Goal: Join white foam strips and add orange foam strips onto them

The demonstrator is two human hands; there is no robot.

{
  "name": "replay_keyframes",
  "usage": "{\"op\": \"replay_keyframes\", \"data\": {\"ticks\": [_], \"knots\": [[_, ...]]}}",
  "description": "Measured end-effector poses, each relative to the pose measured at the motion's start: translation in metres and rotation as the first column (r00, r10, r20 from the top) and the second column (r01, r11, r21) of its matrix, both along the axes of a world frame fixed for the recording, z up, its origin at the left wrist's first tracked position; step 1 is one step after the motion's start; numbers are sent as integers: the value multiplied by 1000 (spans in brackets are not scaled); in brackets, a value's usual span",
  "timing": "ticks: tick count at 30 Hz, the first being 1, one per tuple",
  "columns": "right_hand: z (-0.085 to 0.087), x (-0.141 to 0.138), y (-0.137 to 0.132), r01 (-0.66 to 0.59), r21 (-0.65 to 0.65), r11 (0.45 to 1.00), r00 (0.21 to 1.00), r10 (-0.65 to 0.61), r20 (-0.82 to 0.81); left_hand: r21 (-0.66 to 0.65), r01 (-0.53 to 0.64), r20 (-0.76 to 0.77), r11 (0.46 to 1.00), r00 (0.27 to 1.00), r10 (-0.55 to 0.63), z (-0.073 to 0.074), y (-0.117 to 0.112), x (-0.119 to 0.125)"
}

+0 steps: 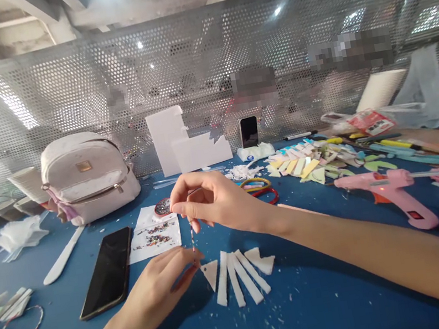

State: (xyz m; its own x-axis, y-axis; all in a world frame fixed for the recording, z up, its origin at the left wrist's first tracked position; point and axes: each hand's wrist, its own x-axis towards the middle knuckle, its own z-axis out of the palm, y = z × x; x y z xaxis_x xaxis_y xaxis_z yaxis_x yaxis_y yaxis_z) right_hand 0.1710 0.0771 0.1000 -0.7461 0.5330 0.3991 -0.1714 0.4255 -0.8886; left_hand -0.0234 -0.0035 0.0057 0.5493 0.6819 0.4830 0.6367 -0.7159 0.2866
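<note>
Between my hands a thin beaded string (193,239) with dark, pale and reddish beads hangs almost upright. My right hand (213,202) is pinched closed above it, at its upper end. Lower down, my left hand (167,280) has its fingertips closed on the lower end, which they partly hide. Beside those fingertips is a small white triangle (211,274) with a dark dot near one corner; whether the string touches it I cannot tell. Several white strips (239,279) fan out to its right, ending at a notched white piece (261,261).
Loose beads lie on a white paper (154,240), near a small round dish (162,207). A black phone (107,273) is left of my left hand. Scissors (263,189), a pink glue gun (388,192) and paper scraps (307,161) lie rightward. A white backpack (86,175) stands behind.
</note>
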Motion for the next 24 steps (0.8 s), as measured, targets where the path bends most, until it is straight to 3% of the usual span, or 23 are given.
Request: {"op": "replay_keyframes", "data": {"ticks": [13,24], "knots": [[3,1,1,-135,49,990,989,132,73,106,78,-111,991,992,-66,-1,1,3],[5,2,-1,-133,71,988,989,128,73,78,71,-66,994,996,-66,0,2,4]]}}
